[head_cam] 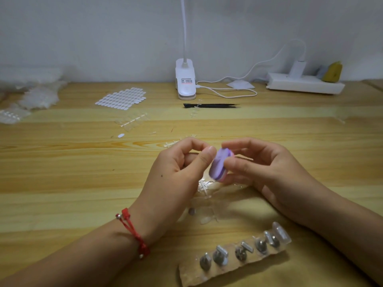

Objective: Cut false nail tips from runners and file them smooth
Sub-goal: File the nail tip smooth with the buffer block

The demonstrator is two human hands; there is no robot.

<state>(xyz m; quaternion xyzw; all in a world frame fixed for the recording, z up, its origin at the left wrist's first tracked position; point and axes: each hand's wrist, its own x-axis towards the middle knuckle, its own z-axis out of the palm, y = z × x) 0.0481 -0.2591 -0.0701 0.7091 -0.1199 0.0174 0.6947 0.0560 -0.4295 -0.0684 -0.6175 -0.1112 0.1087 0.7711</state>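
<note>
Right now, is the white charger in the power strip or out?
In: the charger stands upright, seated in the top of the power strip.

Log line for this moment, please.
step: filing | right hand: grips purple file | left hand: thumb against file, nail tip unclear

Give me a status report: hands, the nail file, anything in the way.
Left hand pinched at the purple file, tip too small to make out. Right hand grips the file. Clear runner scraps under both hands; nothing blocking.
</note>
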